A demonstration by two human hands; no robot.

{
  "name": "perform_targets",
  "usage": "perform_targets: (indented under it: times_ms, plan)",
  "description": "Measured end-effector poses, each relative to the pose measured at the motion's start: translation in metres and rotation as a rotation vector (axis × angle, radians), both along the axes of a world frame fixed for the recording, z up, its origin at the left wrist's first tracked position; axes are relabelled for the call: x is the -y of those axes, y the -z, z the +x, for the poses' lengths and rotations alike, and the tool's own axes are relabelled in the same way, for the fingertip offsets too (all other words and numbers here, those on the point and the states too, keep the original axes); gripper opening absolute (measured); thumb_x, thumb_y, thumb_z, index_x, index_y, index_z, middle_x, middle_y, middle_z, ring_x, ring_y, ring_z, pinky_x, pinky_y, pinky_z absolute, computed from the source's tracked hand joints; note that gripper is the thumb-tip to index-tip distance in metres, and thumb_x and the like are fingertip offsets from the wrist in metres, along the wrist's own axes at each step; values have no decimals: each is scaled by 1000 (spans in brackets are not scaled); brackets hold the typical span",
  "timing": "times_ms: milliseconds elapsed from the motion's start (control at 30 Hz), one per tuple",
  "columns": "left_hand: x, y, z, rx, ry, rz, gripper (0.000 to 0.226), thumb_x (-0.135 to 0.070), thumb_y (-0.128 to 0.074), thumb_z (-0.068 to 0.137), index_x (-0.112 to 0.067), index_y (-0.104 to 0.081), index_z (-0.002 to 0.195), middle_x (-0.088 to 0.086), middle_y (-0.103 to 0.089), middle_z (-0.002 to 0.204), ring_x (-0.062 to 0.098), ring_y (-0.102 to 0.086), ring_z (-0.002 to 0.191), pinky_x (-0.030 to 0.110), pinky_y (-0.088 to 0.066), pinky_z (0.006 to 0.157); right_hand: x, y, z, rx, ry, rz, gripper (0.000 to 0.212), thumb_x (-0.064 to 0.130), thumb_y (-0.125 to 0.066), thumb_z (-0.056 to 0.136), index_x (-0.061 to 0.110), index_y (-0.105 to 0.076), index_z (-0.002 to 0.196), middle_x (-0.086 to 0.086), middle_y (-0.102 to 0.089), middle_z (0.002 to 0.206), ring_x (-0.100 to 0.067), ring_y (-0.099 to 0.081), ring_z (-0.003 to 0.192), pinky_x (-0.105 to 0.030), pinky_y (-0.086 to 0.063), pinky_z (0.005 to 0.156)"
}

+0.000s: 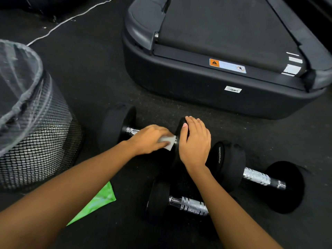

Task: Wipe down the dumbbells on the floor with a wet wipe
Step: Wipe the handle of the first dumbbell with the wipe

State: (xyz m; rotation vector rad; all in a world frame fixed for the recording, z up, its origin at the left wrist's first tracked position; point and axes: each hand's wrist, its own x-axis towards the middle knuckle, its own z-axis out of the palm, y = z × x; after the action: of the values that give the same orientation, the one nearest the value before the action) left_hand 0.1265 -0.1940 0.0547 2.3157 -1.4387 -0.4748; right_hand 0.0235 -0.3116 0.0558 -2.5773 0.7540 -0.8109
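Note:
Three black dumbbells with chrome handles lie on the dark floor. My left hand (150, 139) grips a white wet wipe (168, 141) wrapped on the handle of the far dumbbell (116, 126). My right hand (195, 141) lies over that dumbbell's right head, fingers curved round its top. A second dumbbell (258, 177) lies to the right, and a third dumbbell (186, 203) sits nearer me, partly hidden under my right forearm.
A black mesh bin (45, 141) with a clear liner stands at the left. A green wipe packet (97, 202) lies on the floor under my left forearm. The rear end of a treadmill (206, 87) sits just behind the dumbbells. A white cable (59, 24) runs across the far floor.

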Motion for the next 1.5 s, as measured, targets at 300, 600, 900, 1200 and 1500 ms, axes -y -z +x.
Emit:
perform_targets:
  times_ms: [300,600,900,1200,1500]
  plan:
    - [5,9,-26,262,-68,-176,27,-8,-66,77,-5,-57,102,8,-59,105,23,-54,97,31,-41,83,1,-1,0,-29,-12,1,48,34,-26,94,12,-57,124,-2,-59,128,-19,-45,127,-38,-33,106]
    - [-19,16,-21,181,-91,-239,27,-1,-65,77,-2,-57,102,9,-58,111,23,-55,103,38,-49,82,-1,-2,0,-25,-6,11,48,34,-27,94,12,-57,124,-2,-58,128,-19,-45,127,-37,-31,105]
    - [-18,12,-7,126,-47,-107,40,-24,-49,95,-11,-47,133,1,-49,137,14,-42,126,22,-24,106,-1,-2,0,-15,-3,19,49,34,-26,94,12,-58,124,-1,-59,128,-19,-44,127,-34,-31,104]
    - [15,14,-8,140,-120,118,37,-29,-29,100,-15,-55,121,3,-59,123,16,-51,117,34,-20,109,-1,-3,-1,-25,-5,23,51,35,-25,94,11,-58,124,-2,-59,128,-19,-44,128,-33,-30,105]
    - [7,8,6,96,-127,179,44,-35,-21,101,-16,-57,119,3,-61,119,15,-52,116,34,-15,111,-1,-3,-1,-13,-5,20,48,34,-27,94,12,-58,123,-1,-59,127,-19,-45,127,-35,-32,104]
